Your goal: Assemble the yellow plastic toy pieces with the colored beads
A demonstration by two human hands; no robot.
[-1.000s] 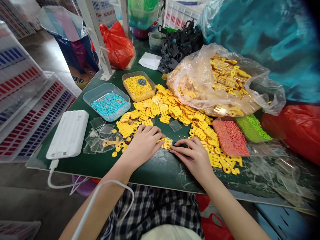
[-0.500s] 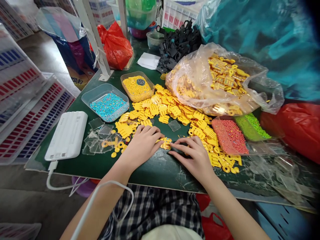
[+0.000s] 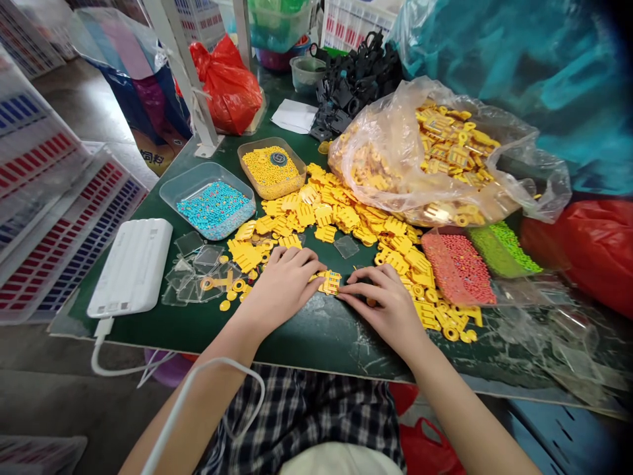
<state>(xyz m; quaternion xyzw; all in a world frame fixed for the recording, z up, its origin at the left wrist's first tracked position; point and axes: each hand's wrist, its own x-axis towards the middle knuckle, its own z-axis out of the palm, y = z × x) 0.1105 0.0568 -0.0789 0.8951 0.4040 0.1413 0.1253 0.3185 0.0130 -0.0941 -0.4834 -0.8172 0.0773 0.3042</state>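
A small yellow plastic piece [image 3: 330, 282] with slots holding tiny coloured beads lies at the table's front middle. My left hand [image 3: 284, 284] grips its left end between thumb and fingers. At the piece's right edge, my right hand [image 3: 383, 307] has its thumb and index fingertips pressed together; whatever is between them is too small to make out. Behind both hands spreads a heap of similar yellow pieces [image 3: 324, 214]. A clear square plate [image 3: 346, 247] lies just beyond the held piece.
Boxes of blue beads [image 3: 212, 204] and yellow beads [image 3: 270, 168] stand at the left back. Pink beads [image 3: 459, 267] and green beads [image 3: 504, 247] are at the right. A clear bag [image 3: 376, 158] holds more yellow pieces. Clear plates [image 3: 190, 280] and a white power bank [image 3: 131, 267] lie left.
My right fingers have drawn closer together and shifted slightly at the piece's right edge, so more of its coloured beads show. The left hand keeps its hold.
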